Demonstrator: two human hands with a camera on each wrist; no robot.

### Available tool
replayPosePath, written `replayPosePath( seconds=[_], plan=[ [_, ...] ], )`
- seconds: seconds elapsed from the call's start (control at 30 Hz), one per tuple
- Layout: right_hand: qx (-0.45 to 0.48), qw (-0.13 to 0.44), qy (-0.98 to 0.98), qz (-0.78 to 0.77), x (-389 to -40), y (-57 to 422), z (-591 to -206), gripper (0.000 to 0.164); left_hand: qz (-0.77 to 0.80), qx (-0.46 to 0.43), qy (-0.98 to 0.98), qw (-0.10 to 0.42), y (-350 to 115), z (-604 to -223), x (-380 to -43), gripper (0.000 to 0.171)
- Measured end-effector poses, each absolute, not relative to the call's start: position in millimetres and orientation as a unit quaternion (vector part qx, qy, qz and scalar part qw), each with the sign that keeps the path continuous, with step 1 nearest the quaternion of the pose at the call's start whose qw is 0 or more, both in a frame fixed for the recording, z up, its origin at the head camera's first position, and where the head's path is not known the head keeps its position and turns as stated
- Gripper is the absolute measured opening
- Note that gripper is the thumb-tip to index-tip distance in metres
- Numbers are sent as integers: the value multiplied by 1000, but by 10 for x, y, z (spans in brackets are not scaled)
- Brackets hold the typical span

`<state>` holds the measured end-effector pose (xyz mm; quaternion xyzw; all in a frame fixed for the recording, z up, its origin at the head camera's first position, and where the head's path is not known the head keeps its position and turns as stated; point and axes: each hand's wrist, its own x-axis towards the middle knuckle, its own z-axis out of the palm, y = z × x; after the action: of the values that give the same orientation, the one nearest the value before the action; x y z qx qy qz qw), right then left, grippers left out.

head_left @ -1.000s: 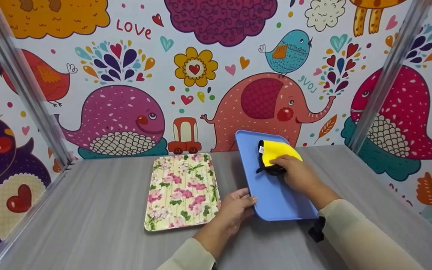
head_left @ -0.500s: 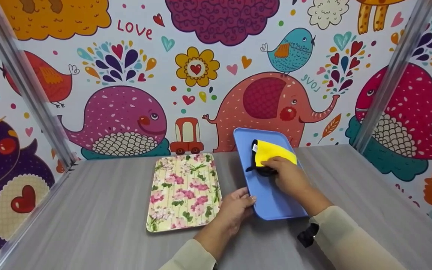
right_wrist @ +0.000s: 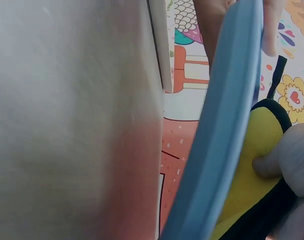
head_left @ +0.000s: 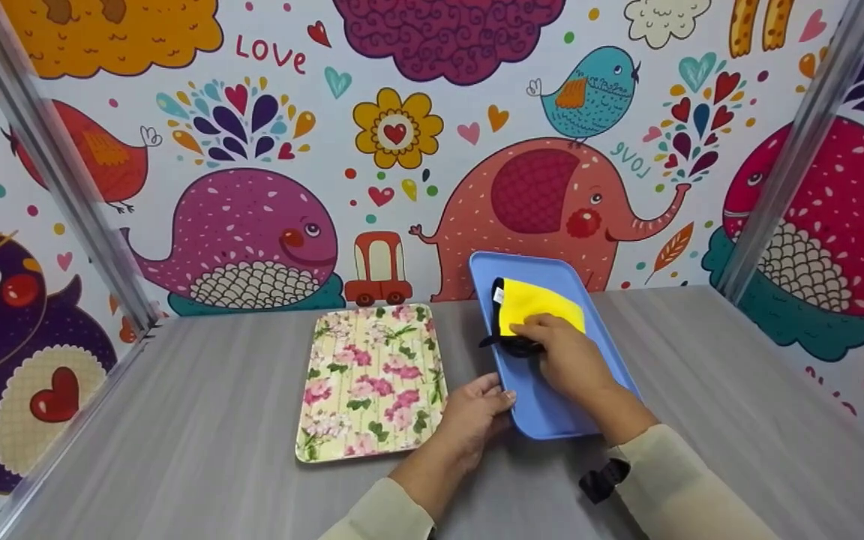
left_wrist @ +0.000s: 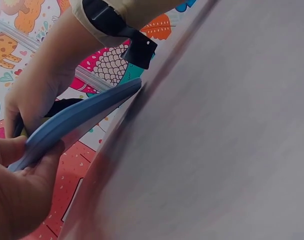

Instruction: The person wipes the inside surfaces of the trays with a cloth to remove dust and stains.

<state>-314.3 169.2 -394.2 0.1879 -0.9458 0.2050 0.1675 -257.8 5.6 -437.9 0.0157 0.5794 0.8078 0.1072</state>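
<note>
A blue tray is held tilted above the table, its face toward the head camera. My left hand grips its left edge, thumb on the face and fingers beneath, as the left wrist view shows at the tray's rim. With my right hand I hold a yellow cloth with black edging against the tray's face. In the right wrist view the cloth lies bunched under the fingers. To the left, a floral-patterned tray lies flat on the table.
The grey table runs back to a wall printed with cartoon animals. Metal posts stand at the left and right corners. A black strap device sits at my right wrist.
My right hand has slid the yellow cloth leftward across the blue tray to near its left edge. The left hand keeps its grip, and the tray's tilt has shifted slightly.
</note>
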Motion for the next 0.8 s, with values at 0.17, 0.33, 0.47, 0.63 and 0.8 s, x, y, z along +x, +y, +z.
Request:
replayPosePath(
  seconds=[0.17, 0.33, 0.47, 0.63, 0.8],
  plan=[
    [201, 179, -943, 194, -3089, 1675, -3929, 53, 804, 16, 584, 109, 69, -4368, -2575, 47],
    [214, 179, -943, 183, -3077, 1676, -3897, 50, 806, 19, 582, 108, 67, -4354, -2581, 47],
    [229, 171, -943, 173, -3081, 1701, -3870, 51, 806, 15, 582, 108, 58, -4351, -2581, 48],
    [242, 154, -943, 169, -3096, 1765, -3883, 50, 810, 15, 577, 108, 62, -4359, -2564, 46],
    [237, 143, -947, 163, -3101, 1840, -3905, 49, 810, 19, 575, 110, 77, -4379, -2544, 43]
  ],
)
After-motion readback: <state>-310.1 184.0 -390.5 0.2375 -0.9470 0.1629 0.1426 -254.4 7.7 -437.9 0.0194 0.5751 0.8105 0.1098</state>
